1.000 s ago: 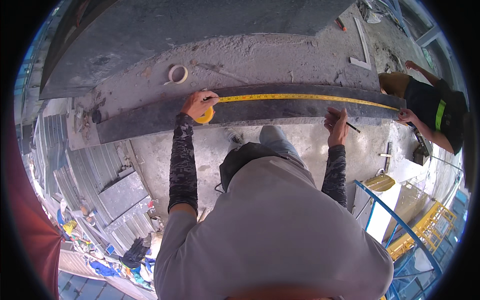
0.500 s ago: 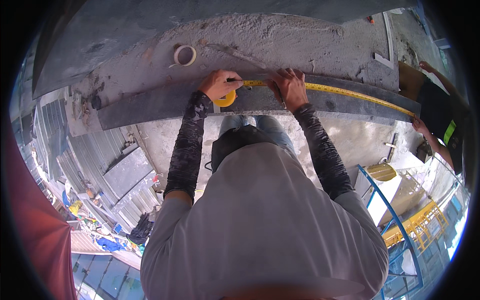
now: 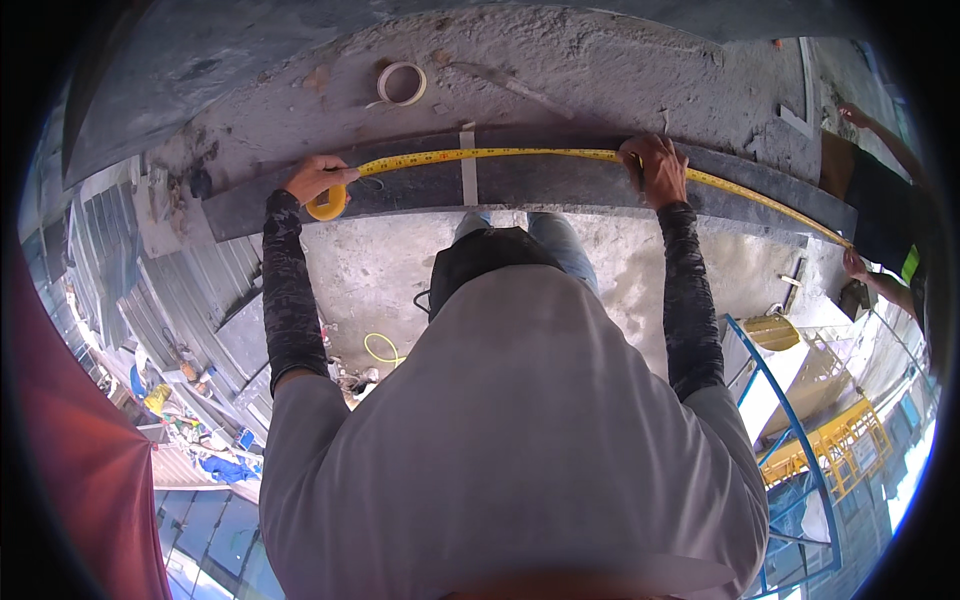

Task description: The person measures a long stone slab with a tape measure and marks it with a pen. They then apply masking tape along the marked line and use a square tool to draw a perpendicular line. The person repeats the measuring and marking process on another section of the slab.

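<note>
A yellow tape measure (image 3: 326, 204) has its blade pulled out along a long dark grey slab (image 3: 550, 182). My left hand (image 3: 318, 178) is closed round its case near the slab's left end. My right hand (image 3: 660, 172) grips the yellow blade (image 3: 540, 152) farther right, fingers curled over it; a small dark thing by those fingers is too unclear to name. Between my hands the blade bows slightly and crosses a pale strip (image 3: 469, 170) on the slab. At the far right another person's hand (image 3: 854, 264) is at the blade's end.
A roll of pale tape (image 3: 402, 83) lies on the rough concrete ledge (image 3: 590, 70) beyond the slab. A pale angled strip (image 3: 797, 122) is at the right. Corrugated metal sheets (image 3: 175, 290) lie left, a blue metal frame (image 3: 790, 420) and yellow metalwork (image 3: 830, 445) right.
My left hand has moved left with the tape case, drawing out more blade and uncovering the pale strip. My right hand has shifted right along the blade. The view has moved slightly.
</note>
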{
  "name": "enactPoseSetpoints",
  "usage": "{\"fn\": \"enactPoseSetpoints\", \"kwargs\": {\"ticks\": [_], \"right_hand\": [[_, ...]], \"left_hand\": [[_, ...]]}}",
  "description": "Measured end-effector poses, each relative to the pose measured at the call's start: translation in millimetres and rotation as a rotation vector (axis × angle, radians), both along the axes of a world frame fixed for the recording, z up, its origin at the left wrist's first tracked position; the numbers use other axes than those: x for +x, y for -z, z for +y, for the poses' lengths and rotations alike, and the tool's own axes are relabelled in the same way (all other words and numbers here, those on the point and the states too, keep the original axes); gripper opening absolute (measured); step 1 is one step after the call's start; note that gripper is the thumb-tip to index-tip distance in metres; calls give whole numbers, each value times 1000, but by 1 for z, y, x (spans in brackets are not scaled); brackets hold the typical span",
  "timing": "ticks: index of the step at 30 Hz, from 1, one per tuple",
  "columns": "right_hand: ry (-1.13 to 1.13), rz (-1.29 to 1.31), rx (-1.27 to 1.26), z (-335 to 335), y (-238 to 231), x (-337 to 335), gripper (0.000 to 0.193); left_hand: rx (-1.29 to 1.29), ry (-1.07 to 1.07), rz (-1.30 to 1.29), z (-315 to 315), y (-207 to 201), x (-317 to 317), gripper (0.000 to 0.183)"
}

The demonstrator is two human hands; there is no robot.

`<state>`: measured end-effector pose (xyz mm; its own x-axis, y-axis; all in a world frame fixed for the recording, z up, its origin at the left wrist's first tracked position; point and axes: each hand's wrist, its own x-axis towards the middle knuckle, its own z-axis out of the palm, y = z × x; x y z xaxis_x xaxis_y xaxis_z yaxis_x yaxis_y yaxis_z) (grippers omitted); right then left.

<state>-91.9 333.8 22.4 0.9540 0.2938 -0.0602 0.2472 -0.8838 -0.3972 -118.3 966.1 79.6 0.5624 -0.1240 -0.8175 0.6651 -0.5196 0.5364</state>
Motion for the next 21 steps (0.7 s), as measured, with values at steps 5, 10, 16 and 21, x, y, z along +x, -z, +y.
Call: {"fn": "enactPoseSetpoints", "kwargs": {"ticks": [5,10,16,21], "right_hand": [[66,9,-97,20,-7,-3,15],[41,-17,-113,53,-12,-15,23],[33,-42,-98,103,-11,-26,28],[76,-25,-24,129,-7,-28,20]], "left_hand": [[60,75,-14,35,31,17,38],[136,210,-125,20,57,28,47],[198,260,-95,26,65,37,43],[225,349,-105,29,72,44,41]]}}
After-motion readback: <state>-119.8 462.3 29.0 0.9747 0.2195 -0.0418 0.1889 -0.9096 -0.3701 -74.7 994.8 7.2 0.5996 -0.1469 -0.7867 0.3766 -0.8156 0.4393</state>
